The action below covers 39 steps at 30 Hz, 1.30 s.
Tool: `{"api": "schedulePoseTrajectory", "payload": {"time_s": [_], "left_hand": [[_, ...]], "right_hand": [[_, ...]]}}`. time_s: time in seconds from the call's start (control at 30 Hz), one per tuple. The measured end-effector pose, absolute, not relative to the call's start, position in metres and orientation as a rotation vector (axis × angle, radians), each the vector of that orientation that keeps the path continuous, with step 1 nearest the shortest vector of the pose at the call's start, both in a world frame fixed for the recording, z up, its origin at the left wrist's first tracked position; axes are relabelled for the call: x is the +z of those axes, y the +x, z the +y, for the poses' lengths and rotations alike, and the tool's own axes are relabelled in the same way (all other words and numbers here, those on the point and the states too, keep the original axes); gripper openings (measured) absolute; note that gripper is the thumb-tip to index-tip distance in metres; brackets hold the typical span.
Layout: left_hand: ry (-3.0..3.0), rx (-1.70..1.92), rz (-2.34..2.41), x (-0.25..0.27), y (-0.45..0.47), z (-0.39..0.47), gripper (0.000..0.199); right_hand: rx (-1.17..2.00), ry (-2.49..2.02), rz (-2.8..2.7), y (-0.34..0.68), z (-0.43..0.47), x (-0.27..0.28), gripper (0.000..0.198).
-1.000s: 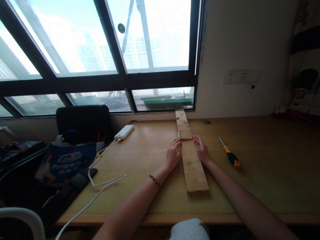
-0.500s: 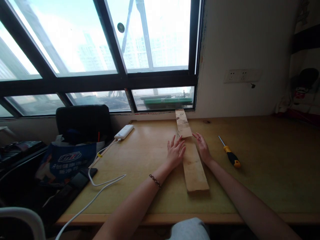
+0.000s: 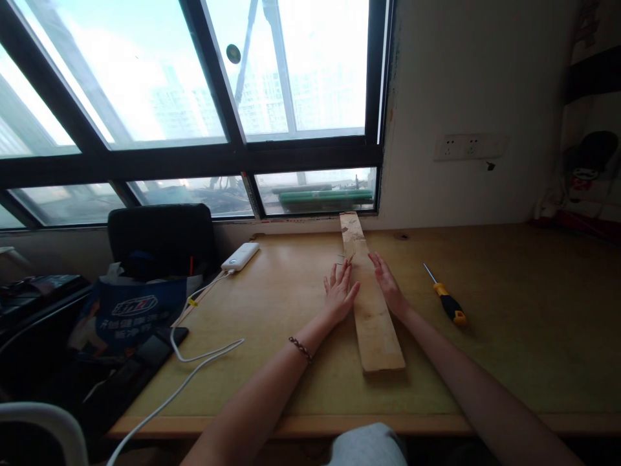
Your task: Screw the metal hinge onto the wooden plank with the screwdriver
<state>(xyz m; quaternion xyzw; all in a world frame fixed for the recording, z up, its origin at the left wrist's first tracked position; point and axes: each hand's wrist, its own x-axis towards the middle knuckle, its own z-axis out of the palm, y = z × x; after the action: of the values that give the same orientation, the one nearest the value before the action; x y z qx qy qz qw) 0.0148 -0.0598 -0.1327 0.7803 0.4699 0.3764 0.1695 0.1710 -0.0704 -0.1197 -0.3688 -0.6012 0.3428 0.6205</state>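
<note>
A long strip of pale wooden board [image 3: 376,323] lies lengthwise on the table, its far end near the window wall. The far part [image 3: 352,226] has dark, rough patches on its surface, and it now looks in line with the near part. My left hand [image 3: 339,298] rests along the strip's left edge with fingers spread, thumb over the wood. A thin, small metal-looking piece [image 3: 341,257] shows by its fingertips; I cannot make out its kind. My right hand [image 3: 387,283] lies against the right edge, fingers stretched out. Neither hand is wrapped around anything.
A screwdriver [image 3: 450,304] with a yellow and black handle lies to the right. On the left are a white power bank [image 3: 240,257] and its white cable [image 3: 213,355]. Beyond the table's left edge stand a black chair [image 3: 162,233] and a blue bag [image 3: 133,310].
The far part of the board has dropped from a raised, stepped position to lie level with the near part. My right hand has shifted slightly left along the edge.
</note>
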Motion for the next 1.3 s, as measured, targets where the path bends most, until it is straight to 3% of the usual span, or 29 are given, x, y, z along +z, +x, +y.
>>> {"api": "schedulePoseTrajectory", "payload": {"time_s": [0.5,0.97,1.3], "left_hand": [[1.609,1.276,1.074,-0.131,0.022,-0.069,0.063],[0.769,1.45,0.732,-0.129,0.03,-0.067,0.026],[0.564,1.41,0.647,-0.13,0.03,-0.065,0.016]], "right_hand": [[0.817,-0.974,-1.267,0.177,-0.065,-0.136,0.055],[0.872,-0.985,-1.211,0.177,-0.062,-0.142,0.062],[0.88,-0.997,-1.21,0.176,-0.063,-0.141,0.061]]}}
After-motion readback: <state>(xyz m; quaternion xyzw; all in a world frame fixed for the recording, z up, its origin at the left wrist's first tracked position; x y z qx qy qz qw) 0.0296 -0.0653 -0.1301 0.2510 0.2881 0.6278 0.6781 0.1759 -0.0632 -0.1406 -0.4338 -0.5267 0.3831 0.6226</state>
